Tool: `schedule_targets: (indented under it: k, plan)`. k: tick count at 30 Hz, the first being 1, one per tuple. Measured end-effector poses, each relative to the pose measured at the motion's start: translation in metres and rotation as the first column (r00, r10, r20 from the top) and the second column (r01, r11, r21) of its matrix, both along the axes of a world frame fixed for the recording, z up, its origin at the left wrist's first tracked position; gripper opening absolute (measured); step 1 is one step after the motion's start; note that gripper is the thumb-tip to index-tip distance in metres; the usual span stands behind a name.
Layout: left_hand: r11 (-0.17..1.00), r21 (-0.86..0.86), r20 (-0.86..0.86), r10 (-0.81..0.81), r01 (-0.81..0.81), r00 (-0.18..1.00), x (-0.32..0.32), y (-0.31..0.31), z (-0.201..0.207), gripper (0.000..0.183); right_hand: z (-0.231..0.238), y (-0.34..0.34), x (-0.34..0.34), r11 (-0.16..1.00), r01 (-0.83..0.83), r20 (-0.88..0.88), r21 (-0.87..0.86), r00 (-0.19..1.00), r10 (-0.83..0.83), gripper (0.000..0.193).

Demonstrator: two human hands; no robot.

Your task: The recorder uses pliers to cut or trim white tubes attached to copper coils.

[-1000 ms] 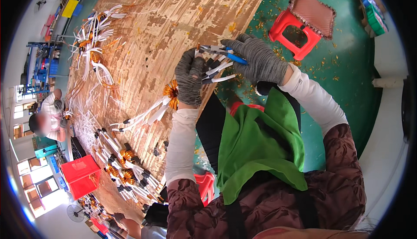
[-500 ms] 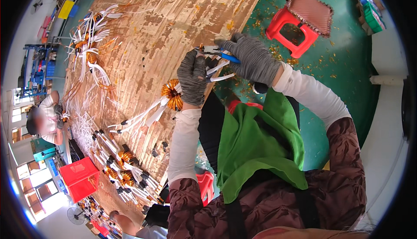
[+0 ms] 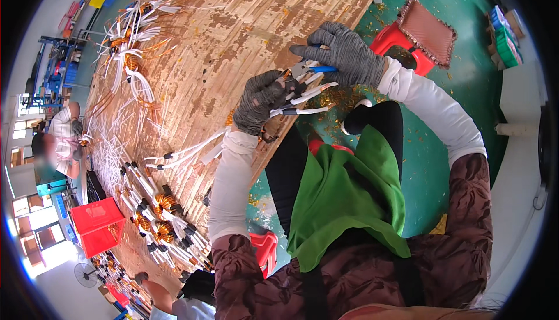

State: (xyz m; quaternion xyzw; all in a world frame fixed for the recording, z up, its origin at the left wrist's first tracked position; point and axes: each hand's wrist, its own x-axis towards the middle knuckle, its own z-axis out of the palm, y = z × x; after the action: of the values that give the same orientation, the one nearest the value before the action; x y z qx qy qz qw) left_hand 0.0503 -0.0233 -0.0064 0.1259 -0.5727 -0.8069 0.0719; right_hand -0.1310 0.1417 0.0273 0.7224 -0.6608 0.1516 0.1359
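Note:
My left hand [image 3: 260, 102], in a grey knit glove, is closed around the leads of a copper-wound coil at the table's edge. Only a sliver of the coil [image 3: 229, 117] shows beside the wrist. White sleeved leads [image 3: 305, 96] with black bands stick out to the right of the fist; others trail left over the wood. My right hand [image 3: 349, 55], gloved alike, holds blue-handled pliers [image 3: 324, 69], their metal head close to the left fingertips. Its index finger and thumb are spread, and part of the handles is hidden by the hand.
Finished-looking coils [image 3: 165, 205] with banded leads lie in a heap at lower left, near a red bin [image 3: 98, 224]. More coils [image 3: 129, 61] lie farther up the wooden table [image 3: 233, 35]. A cushioned red stool [image 3: 428, 32] stands at right. Co-workers [image 3: 65, 137] sit at far left.
The view has shifted slightly. My right hand has opened its fingers wider around the pliers. My left hand has turned, and it now covers most of the coil.

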Motion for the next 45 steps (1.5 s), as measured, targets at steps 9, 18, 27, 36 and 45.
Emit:
schedule_targets:
  k: [9,18,27,36,45]
  plan:
    - [0.854,-0.495,-0.173,0.082,-0.158,0.982,-0.009,0.026,-0.012,0.022,-0.004,0.036,0.042,0.942,0.193,0.591,0.273,0.74,-0.323,0.054]
    - [0.298,-0.947,-0.105,0.061,-0.119,0.993,-0.024,0.058,-0.029,0.028,-0.032,0.09,0.065,0.903,0.003,0.897,0.429,-0.114,-0.426,0.053]
    - [0.403,-0.907,-0.087,0.097,-0.119,0.991,-0.017,0.056,-0.028,0.044,-0.08,0.128,0.078,0.745,0.658,0.942,0.112,-0.309,0.132,0.037]
    - [-0.002,-1.0,0.026,0.176,0.026,0.984,0.056,0.031,0.035,0.089,-0.128,0.203,0.08,0.752,0.487,0.746,0.445,-0.666,-0.011,0.038]
    - [-0.105,-0.89,0.389,0.334,0.444,0.858,0.076,-0.011,0.029,0.104,-0.145,0.174,0.082,0.768,0.469,0.743,0.436,-0.669,-0.013,0.035]
